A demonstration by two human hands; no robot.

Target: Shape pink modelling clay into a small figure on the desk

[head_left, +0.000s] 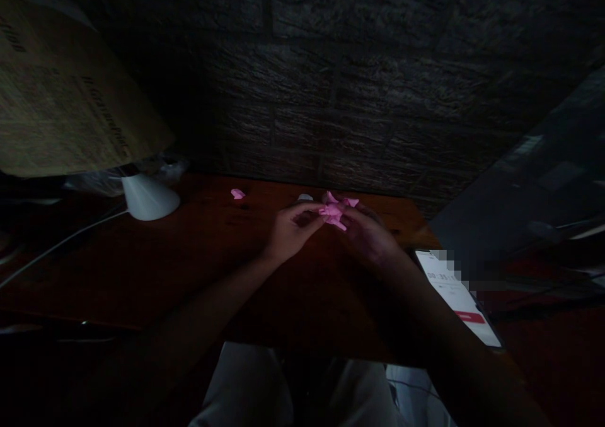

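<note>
Above the wooden table, both hands meet around a pink folded-paper piece with several points sticking out. My left hand pinches its left side between thumb and fingers. From the right, my right hand grips the same piece, its fingers partly hidden behind the paper and in shadow. A smaller crumpled-looking pink piece lies on the table to the left, apart from both hands. Just behind my left hand shows a small white object, too covered to name.
A lamp with a printed paper-like shade and white cone base stands at the left, its cable running off. A lit phone lies beside my right forearm. A dark brick wall closes the back.
</note>
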